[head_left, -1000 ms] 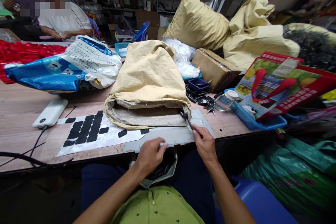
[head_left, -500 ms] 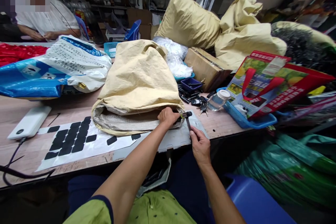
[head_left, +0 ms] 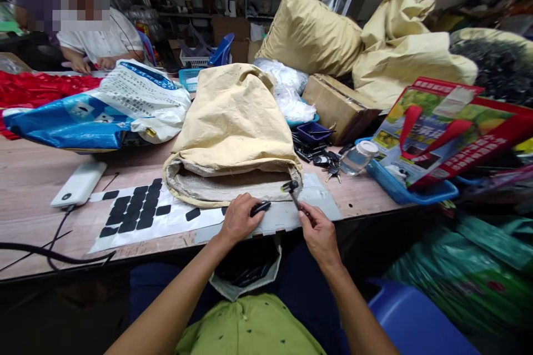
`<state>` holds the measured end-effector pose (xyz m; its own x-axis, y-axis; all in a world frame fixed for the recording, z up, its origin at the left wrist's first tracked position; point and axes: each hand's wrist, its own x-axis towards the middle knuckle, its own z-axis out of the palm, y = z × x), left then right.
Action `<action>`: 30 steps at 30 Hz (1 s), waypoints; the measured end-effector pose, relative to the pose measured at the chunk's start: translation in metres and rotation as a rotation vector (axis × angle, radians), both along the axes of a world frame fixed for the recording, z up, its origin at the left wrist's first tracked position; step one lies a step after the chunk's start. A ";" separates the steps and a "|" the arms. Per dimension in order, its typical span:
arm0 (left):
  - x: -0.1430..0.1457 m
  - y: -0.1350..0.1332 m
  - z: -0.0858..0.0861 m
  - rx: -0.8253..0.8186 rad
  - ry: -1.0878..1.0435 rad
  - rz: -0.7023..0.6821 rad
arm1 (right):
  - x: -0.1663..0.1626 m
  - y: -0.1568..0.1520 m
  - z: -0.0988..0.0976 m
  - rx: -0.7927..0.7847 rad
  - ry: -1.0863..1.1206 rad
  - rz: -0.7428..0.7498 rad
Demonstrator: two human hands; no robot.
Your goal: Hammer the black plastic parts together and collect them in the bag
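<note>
Centre of frame: one large pale-yellow sack [head_left: 237,116] of matt, creased cloth, its wide mouth lined with rough grey woven fabric [head_left: 233,184]. Lower centre: one small dark hammer [head_left: 293,198], slim handle smooth and metal-looking; one short elongated black piece [head_left: 261,208], smooth, slightly glossy, apparently plastic. Left: one blue-and-white printed bag [head_left: 95,116] of shiny, crinkled plastic, above a pale pinkish-brown tabletop [head_left: 133,162], wood-grained, low sheen.

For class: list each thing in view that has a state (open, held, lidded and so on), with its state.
Left hand: closed on black piece
Right hand: gripping hammer
Black piece: held
Hammer: held, head up
Near sack: mouth open
Jar: lidded
White device: cable plugged in
</note>
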<state>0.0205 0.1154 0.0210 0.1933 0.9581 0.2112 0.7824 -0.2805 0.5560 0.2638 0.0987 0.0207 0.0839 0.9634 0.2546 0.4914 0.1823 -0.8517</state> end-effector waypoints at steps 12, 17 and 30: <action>-0.006 0.003 -0.011 0.006 -0.215 0.025 | -0.026 -0.030 0.020 0.053 -0.157 0.137; -0.006 0.005 -0.013 0.000 -0.221 0.016 | -0.034 -0.032 0.022 0.156 -0.202 0.157; -0.009 0.007 -0.006 -0.045 -0.244 -0.008 | -0.047 -0.031 0.016 0.166 -0.188 0.254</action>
